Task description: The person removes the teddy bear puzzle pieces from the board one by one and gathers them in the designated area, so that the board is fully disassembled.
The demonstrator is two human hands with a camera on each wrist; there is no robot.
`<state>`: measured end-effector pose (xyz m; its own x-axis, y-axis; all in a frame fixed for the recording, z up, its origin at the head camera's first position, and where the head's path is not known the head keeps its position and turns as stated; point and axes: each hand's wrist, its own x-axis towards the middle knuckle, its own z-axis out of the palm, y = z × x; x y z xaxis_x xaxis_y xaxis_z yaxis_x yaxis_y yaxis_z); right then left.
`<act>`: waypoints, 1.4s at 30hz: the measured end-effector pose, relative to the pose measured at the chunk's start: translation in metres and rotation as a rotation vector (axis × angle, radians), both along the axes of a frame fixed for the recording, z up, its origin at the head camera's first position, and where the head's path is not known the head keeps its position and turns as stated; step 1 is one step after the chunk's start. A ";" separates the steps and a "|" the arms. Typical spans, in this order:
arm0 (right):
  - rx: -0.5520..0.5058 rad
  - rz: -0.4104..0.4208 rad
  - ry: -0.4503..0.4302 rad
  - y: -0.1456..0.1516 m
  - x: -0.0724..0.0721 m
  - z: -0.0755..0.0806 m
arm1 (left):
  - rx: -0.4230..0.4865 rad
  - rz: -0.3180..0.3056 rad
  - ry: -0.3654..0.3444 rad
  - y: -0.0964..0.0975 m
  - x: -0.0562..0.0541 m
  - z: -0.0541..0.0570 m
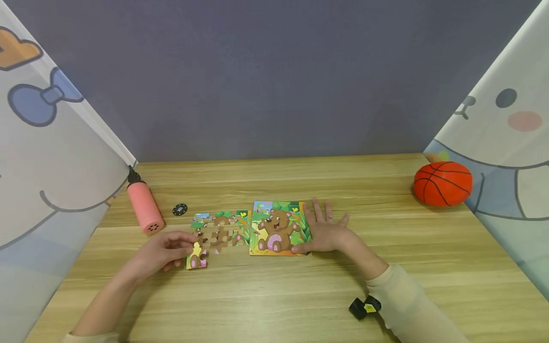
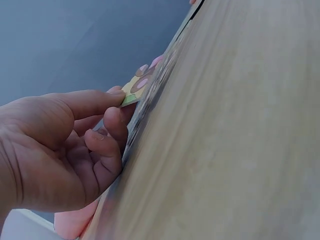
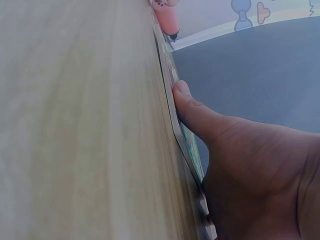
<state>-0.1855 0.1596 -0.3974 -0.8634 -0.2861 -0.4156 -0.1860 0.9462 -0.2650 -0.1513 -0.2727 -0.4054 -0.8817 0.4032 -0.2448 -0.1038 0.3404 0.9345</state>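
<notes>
My left hand [image 1: 165,252] pinches a puzzle piece [image 1: 197,257] with a bear's foot and yellow ground on it, between thumb and fingers. In the left wrist view the same piece [image 2: 137,87] is tilted up from the table. Several joined and loose puzzle pieces [image 1: 225,219] lie just beyond it, with gaps of bare wood among them. To their right is a square bear picture board [image 1: 274,228]. My right hand [image 1: 328,233] rests at the board's right edge, fingers spread and straight, its thumb on the board's lower right corner.
A pink pump [image 1: 146,207] with a black nozzle lies at the left, beside a black round chip [image 1: 180,209]. At the far right sits a red basketball [image 1: 443,184]. A small black device [image 1: 364,307] is on my right wrist. A grey wall [image 1: 274,85] closes the back.
</notes>
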 end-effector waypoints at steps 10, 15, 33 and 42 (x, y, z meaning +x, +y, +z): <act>-0.003 0.001 -0.004 0.002 0.000 -0.001 | -0.026 -0.003 -0.054 -0.016 0.006 0.000; -0.010 0.000 -0.010 0.002 -0.001 0.000 | -0.032 -0.031 -0.046 -0.022 0.006 -0.001; -0.015 0.001 -0.005 0.001 0.001 0.000 | -0.054 -0.009 -0.032 -0.023 0.007 0.000; -0.013 0.004 0.001 0.001 0.001 -0.001 | -0.056 0.025 0.002 -0.022 0.007 0.002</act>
<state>-0.1847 0.1602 -0.3980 -0.8625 -0.2954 -0.4110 -0.1903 0.9417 -0.2774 -0.1448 -0.2944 -0.4037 -0.8921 0.3663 -0.2646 -0.1110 0.3899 0.9141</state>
